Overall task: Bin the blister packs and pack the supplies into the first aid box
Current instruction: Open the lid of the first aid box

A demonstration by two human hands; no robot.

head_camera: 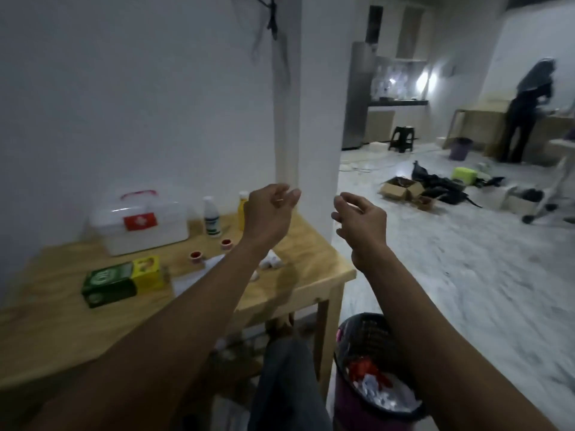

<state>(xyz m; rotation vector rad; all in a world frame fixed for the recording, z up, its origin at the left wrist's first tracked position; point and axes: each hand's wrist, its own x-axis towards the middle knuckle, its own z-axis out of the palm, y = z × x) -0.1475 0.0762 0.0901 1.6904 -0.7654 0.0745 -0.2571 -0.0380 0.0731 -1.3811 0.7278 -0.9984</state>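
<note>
Bottom right of frame: dark perforated plastic waste bin [370, 365] on the floor beside the table leg, holding red and white scraps that look like discarded blister packs, too blurred to confirm. Binning step looks done or close to it.

Centre frame, both arms raised in mid-air above the table's right edge. Left hand [269, 214] has fingers loosely curled, half closed, nothing visibly held; a thin pale streak near the fingertips can't be resolved. Right hand [362, 220] likewise loosely curled and looks empty.

Left half of frame, on the light wooden table [46, 331]: green rectangular carton [109, 284] touching a yellow carton [147, 272], two small red-capped pots [196, 257], white rolled bandages [270, 261] partly behind the left forearm.

Further back, by the wall: white bottle with green label [212, 216], yellow bottle [242, 213], and the white translucent first aid box with red handle and red cross label [140, 223], lid closed.

Judgement: packing not started. Next move calls for opening the box lid first, then loading the cartons, the nearest supplies.
</note>
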